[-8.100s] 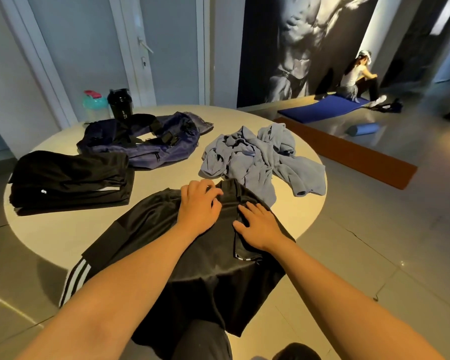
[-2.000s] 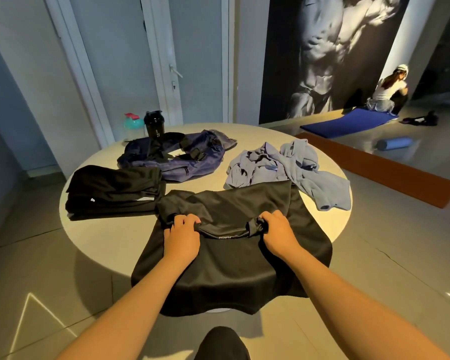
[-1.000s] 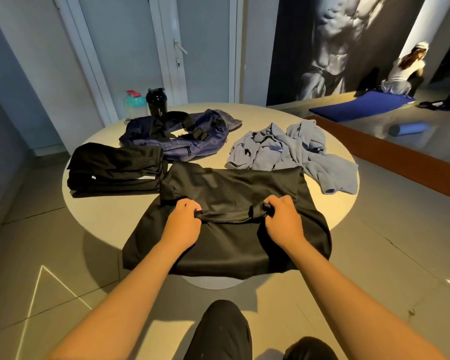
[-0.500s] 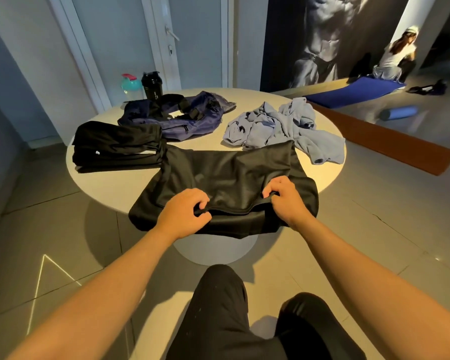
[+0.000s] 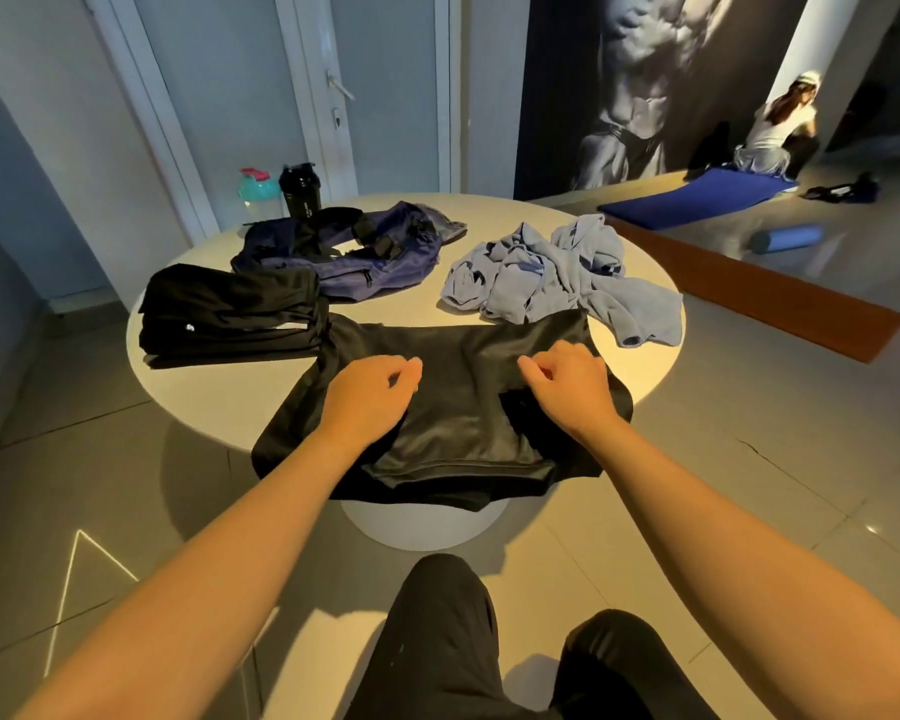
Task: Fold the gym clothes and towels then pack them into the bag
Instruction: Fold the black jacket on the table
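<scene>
Fingers (image 5: pixel 408 367) loosely curled, left hand (image 5: pixel 370 394), right hand (image 5: pixel 567 389), over black garment (image 5: pixel 458 413)

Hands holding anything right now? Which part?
Nothing, as far as it shows: left hand and right hand are over the folded black shirt, fingers loosely curled, no cloth pinched.

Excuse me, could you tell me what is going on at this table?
A person is folding a black garment on the round table; the left hand and right hand are over it, fingers loosely curled, apparently gripping nothing. A folded black pile lies left of it, a grey-blue cloth lies crumpled behind, and the navy bag lies slack beyond.
</scene>
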The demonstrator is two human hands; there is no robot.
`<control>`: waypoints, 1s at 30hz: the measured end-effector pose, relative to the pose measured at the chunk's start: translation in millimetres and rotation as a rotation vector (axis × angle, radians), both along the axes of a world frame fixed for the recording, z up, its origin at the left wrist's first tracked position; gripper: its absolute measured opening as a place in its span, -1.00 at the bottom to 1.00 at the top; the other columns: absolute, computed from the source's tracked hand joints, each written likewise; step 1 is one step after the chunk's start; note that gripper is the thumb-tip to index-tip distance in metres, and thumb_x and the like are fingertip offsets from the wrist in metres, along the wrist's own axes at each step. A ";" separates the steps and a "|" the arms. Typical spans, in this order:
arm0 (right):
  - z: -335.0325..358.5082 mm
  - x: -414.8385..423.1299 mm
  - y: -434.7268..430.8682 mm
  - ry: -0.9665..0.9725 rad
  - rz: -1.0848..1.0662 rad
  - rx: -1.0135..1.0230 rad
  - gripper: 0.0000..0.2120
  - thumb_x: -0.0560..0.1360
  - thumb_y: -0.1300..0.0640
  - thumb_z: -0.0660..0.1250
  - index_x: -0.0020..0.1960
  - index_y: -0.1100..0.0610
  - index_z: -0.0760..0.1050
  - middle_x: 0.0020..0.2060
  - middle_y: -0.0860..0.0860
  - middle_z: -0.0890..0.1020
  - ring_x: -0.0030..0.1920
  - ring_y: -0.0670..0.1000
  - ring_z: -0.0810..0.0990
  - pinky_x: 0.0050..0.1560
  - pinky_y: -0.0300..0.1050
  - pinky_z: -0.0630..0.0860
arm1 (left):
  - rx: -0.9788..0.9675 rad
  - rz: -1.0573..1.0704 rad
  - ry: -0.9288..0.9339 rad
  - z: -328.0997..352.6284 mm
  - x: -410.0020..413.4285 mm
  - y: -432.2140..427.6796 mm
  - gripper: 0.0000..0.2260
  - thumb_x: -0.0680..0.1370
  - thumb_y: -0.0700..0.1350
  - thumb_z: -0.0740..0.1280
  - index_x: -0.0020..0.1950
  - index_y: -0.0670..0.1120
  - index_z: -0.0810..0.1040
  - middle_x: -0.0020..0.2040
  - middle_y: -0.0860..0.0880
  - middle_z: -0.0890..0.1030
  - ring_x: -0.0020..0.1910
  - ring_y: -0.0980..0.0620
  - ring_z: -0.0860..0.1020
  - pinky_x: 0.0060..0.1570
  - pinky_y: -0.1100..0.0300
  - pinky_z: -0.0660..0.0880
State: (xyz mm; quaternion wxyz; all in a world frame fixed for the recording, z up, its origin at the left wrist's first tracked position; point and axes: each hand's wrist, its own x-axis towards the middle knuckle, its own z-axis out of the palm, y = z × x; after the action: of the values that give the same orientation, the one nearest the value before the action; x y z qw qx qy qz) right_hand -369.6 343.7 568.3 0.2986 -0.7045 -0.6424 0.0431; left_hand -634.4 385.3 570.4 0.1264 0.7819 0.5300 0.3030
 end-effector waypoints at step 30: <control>1.6 -29.6 174.5 -0.124 0.042 -0.090 -0.42 0.53 0.16 0.39 0.48 -0.03 0.26 0.52 0.10 0.06 -0.14 0.20 0.55 -0.12 0.03 0.51 | -0.136 0.165 0.258 -26.8 6.2 178.9 -0.45 0.62 -0.02 0.33 0.57 0.12 0.22 0.64 -0.09 -0.05 0.49 -0.20 0.29 0.48 -0.13 0.20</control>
State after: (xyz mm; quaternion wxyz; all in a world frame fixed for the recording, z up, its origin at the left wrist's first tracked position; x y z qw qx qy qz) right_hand -399.1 518.2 569.9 0.2251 -0.7048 -0.6719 0.0344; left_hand -628.3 564.2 543.6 0.0846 0.7576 0.6237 0.1726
